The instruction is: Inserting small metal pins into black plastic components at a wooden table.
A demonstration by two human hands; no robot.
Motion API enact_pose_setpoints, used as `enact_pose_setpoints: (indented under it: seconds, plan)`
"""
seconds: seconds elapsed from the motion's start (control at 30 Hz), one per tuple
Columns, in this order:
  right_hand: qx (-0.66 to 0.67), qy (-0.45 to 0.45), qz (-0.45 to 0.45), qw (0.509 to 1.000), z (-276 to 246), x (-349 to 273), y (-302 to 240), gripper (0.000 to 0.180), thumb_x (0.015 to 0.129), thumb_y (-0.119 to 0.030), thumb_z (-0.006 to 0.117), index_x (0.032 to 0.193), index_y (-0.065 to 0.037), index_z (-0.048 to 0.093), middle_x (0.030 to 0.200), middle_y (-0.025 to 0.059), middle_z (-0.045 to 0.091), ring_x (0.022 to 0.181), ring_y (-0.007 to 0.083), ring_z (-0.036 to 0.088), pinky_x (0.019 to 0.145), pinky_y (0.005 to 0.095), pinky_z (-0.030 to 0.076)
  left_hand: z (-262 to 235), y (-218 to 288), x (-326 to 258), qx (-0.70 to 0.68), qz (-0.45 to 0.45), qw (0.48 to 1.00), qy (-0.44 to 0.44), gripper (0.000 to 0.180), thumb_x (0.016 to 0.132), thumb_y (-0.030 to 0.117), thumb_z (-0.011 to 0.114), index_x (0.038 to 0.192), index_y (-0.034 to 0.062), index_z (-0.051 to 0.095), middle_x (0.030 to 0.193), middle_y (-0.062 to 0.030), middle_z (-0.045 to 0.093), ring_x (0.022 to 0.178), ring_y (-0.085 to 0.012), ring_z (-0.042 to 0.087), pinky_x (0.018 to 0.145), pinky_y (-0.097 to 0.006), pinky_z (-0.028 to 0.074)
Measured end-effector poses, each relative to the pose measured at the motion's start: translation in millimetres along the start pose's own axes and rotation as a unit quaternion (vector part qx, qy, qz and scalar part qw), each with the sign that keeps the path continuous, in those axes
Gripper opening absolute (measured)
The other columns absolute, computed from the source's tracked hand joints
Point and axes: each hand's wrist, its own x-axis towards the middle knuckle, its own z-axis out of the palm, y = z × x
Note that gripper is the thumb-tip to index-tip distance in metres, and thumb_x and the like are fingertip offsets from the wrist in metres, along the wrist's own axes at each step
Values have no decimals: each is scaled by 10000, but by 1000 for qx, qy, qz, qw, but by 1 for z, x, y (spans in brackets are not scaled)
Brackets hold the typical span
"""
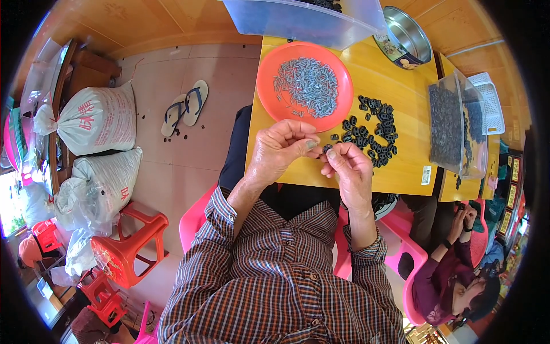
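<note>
My left hand (282, 150) hovers over the table's near edge, thumb and fingers pinched. Whatever lies between its fingertips is too small to make out. Close beside it, my right hand (350, 167) grips a small black plastic part (327, 148) between thumb and forefinger. Just beyond both hands stands a round orange-red plate (266, 86) holding many small grey metal screws or pins (309, 85). To its right, a loose heap of black plastic parts (385, 131) lies on the yellow table (355, 63).
A translucent bin (303, 26) stands at the far edge, with a round metal tin (408, 40) beside it. At right is a clear box (447, 126) of dark parts. Another person (452, 281) sits lower right. White sacks (103, 117), a red stool (129, 246) and flip-flops (186, 109) are left.
</note>
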Motion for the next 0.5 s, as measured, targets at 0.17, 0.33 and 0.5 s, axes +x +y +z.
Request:
enact_pose_setpoints:
  seconds: [0.17, 0.33, 0.5]
  plan:
    - [-19, 0, -10, 1000, 4, 0, 0, 160, 911, -159, 619, 919, -2, 592, 826, 66, 638, 633, 87, 573, 589, 204, 438, -1, 3, -1, 6, 0, 1000, -10, 205, 868, -41, 610, 1073, -43, 596, 949, -121, 673, 856, -199, 680, 774, -326, 585]
    - [-41, 8, -25, 999, 6, -2, 0, 157, 913, -158, 616, 911, -3, 595, 808, 49, 633, 635, 79, 570, 595, 199, 439, -2, 1, -2, 26, 5, 1000, -14, 210, 862, -37, 620, 1071, -43, 595, 954, -121, 677, 855, -186, 677, 781, -309, 576]
    - [-48, 7, -24, 999, 6, -1, 2, 152, 916, -153, 611, 903, -2, 596, 805, 44, 630, 632, 74, 565, 595, 195, 444, -1, 3, -3, 61, 9, 998, -15, 194, 861, -38, 621, 1054, -45, 598, 945, -114, 677, 843, -169, 674, 784, -293, 569]
